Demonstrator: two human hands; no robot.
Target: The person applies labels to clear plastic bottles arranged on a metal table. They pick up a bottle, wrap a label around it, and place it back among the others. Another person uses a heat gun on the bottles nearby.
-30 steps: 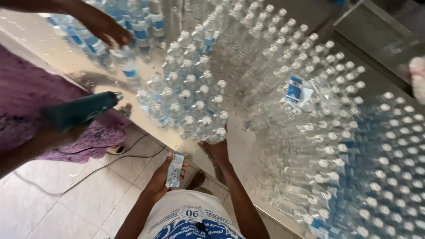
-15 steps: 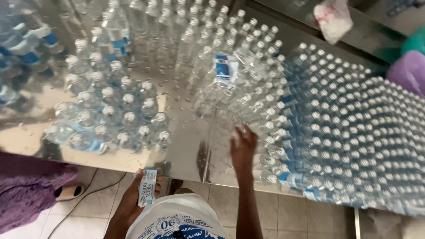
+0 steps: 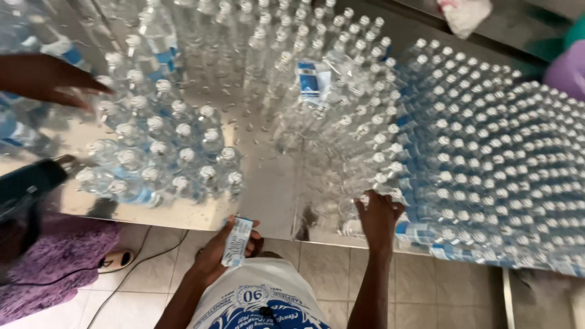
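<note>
Left hand (image 3: 222,253) below the near edge of the steel table (image 3: 268,195), over the floor tiles, fingers curled round a small stack of white-and-blue labels (image 3: 236,242) (held upright, slightly tilted). Right hand (image 3: 378,216) at the table's near edge, to the right of the left hand, fingers spread and laid on capped clear bottles (image 3: 365,201); whether any bottle gripped, could not tell. Big block of clear water bottles (image 3: 499,152) on the table's right part, white caps up, packed tight, blue labels on the nearest rows. Smaller cluster of bottles (image 3: 164,158) on the table's left part, apart from the big block, bare wet steel between. Loose bundle of blue-white labels (image 3: 312,82) lying on top of bottles toward the table's far middle. Another person's hand (image 3: 52,79) at the table's left side, fingers stretched toward the small cluster. Dark handheld tool (image 3: 30,183) at the table's left near edge, above purple cloth (image 3: 55,262). White crumpled cloth (image 3: 466,13) beyond the table's far right. Sandal (image 3: 116,261) and cable on tiles under the table's left edge.
</note>
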